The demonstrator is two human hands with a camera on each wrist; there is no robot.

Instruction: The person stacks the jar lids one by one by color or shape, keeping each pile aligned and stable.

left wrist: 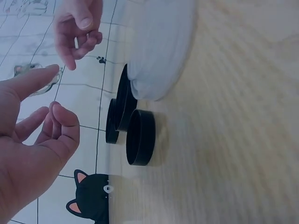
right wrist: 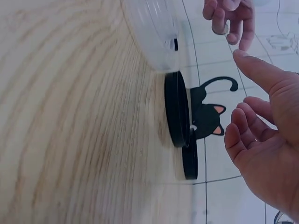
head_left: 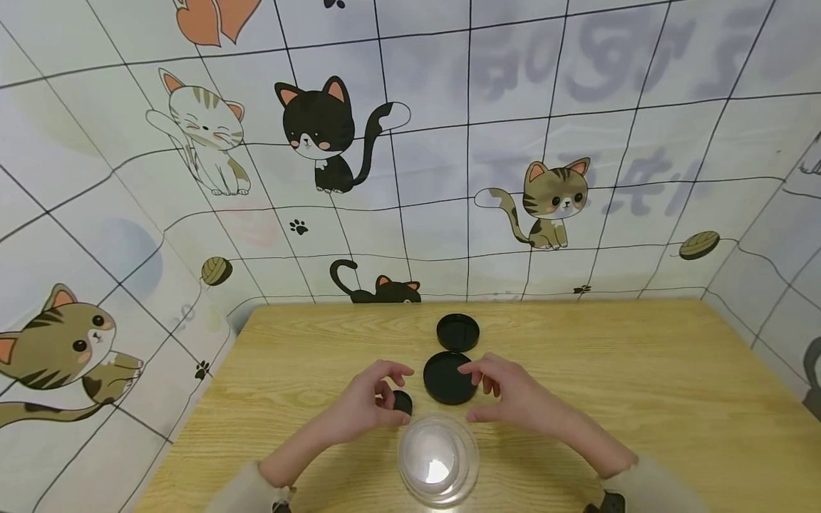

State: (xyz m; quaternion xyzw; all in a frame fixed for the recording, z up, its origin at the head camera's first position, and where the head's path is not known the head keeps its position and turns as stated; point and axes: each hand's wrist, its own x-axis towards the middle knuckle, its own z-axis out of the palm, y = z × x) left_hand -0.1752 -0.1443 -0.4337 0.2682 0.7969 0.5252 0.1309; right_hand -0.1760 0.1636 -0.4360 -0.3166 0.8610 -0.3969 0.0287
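Note:
Before me stands a round stack of clear plastic containers [head_left: 471, 467], nested inside each other. Three round black lids lie beyond and beside it: a large one [head_left: 445, 385], a medium one [head_left: 457, 332] behind that, and a small one [head_left: 403, 403] at the left, partly hidden by my left hand [head_left: 362, 402]. That hand hovers over the small lid with loosely bent fingers and holds nothing. Across from it, my right hand [head_left: 513, 395] is raised near the large lid, thumb and fingers apart and nothing between them. Both wrist views show the hands in the air above the table, away from the containers.
The light wooden table [head_left: 641, 399] extends to both sides. Along its back edge and sides hangs a white cloth [head_left: 436, 164] with a grid and cartoon cats. A dark object [head_left: 813, 370] shows at the far right edge.

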